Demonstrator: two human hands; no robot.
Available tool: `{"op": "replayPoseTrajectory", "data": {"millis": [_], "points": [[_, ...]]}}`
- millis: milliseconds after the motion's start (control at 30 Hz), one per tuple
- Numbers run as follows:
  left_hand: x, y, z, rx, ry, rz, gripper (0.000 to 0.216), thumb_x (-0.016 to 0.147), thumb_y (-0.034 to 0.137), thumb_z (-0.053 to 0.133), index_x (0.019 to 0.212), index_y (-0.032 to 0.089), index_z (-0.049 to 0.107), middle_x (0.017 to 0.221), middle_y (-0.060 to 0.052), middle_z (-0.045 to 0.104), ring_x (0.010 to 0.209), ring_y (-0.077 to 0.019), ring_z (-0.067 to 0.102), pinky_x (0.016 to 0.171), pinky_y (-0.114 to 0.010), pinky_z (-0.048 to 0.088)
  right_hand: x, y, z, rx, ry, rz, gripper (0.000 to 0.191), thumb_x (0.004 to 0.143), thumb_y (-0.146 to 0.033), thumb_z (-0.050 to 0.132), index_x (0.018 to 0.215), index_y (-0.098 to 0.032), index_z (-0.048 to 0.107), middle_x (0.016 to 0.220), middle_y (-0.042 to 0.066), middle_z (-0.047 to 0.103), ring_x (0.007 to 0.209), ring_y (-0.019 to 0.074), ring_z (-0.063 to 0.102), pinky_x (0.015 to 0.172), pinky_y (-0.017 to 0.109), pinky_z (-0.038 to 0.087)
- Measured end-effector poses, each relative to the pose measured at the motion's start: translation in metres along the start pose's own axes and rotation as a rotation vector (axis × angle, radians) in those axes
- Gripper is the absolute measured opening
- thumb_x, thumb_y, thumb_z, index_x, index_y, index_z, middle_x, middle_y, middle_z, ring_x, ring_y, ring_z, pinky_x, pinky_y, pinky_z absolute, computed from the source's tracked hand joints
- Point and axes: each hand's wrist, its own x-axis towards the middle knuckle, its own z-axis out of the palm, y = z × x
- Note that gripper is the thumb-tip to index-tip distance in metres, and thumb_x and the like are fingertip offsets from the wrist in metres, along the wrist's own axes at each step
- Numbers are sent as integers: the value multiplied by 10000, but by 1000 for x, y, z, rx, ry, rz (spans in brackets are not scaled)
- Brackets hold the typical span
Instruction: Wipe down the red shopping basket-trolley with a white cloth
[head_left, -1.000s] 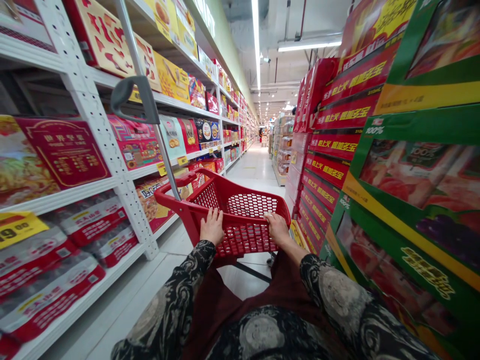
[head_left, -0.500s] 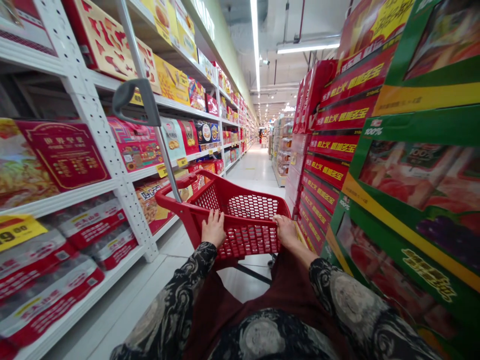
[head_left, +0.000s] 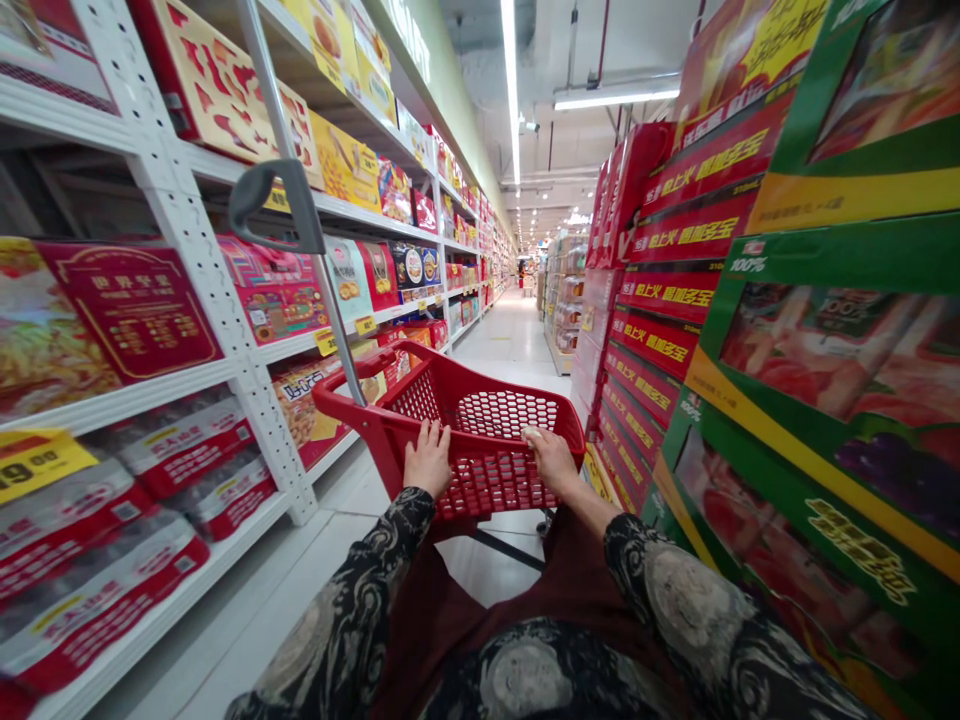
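Note:
A red plastic shopping basket on wheels (head_left: 495, 415) stands in the aisle just in front of me, with nothing visible inside. My left hand (head_left: 427, 460) grips its near rim on the left, fingers curled over the edge. On the right part of the same rim my right hand (head_left: 550, 457) is closed too. The basket's grey pull handle (head_left: 279, 205) on a metal pole rises up to the left.
White shelving (head_left: 187, 240) with boxed and bagged foods runs along the left. Stacked red and green drink cartons (head_left: 787, 330) form a wall close on the right. The pale floor aisle (head_left: 510, 330) runs ahead between them.
My right hand slid right along the rim, then back toward the middle. The basket and view shifted only slightly.

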Motion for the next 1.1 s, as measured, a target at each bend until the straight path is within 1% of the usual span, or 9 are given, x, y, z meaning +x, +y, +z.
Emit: {"op": "replayPoseTrajectory", "data": {"millis": [100, 200, 333, 533, 833, 1100], "points": [[-1, 1, -1, -8, -6, 0, 690, 730, 218, 476, 1390, 165, 281, 1493, -95, 224, 1380, -261, 115, 1014, -494, 311, -4, 12, -3, -6, 6, 27, 354, 890, -133, 369, 1189, -190, 549, 1227, 77, 562, 1096, 188, 492, 917, 311, 345], [-1, 2, -2, -15, -8, -2, 676, 738, 223, 477, 1386, 184, 291, 1494, -96, 221, 1383, -261, 104, 1019, -486, 308, -6, 16, -2, -7, 6, 61, 352, 888, -138, 368, 1182, -196, 554, 1215, 72, 568, 1094, 186, 487, 914, 303, 339], [-1, 5, -3, -22, -16, -12, 680, 731, 223, 482, 1384, 185, 296, 1494, -98, 218, 1384, -263, 99, 1022, -480, 308, -4, 11, 0, -12, 15, 104, 341, 877, -127, 365, 1139, -177, 577, 1168, 82, 585, 1063, 187, 491, 906, 294, 336], [-1, 6, -4, -24, -3, -17, 682, 717, 218, 483, 1376, 164, 315, 1487, -104, 234, 1379, -271, 116, 1012, -476, 321, -1, 6, 1, -18, 7, 137, 334, 849, -108, 378, 1087, -191, 597, 1093, 79, 601, 999, 185, 499, 877, 286, 333], [-3, 7, -2, -17, 13, -15, 665, 741, 242, 483, 1378, 168, 309, 1489, -106, 227, 1381, -269, 109, 1006, -463, 329, -3, 7, -1, -21, -11, 122, 342, 845, -102, 374, 1099, -192, 585, 1101, 78, 592, 1001, 182, 486, 873, 280, 326], [-3, 7, -4, -32, 10, -21, 669, 731, 222, 484, 1376, 171, 316, 1484, -106, 245, 1382, -261, 118, 1004, -441, 338, -4, 5, -3, -17, 2, 128, 332, 831, -103, 387, 1078, -190, 591, 1075, 77, 600, 986, 188, 495, 874, 284, 336]]}}
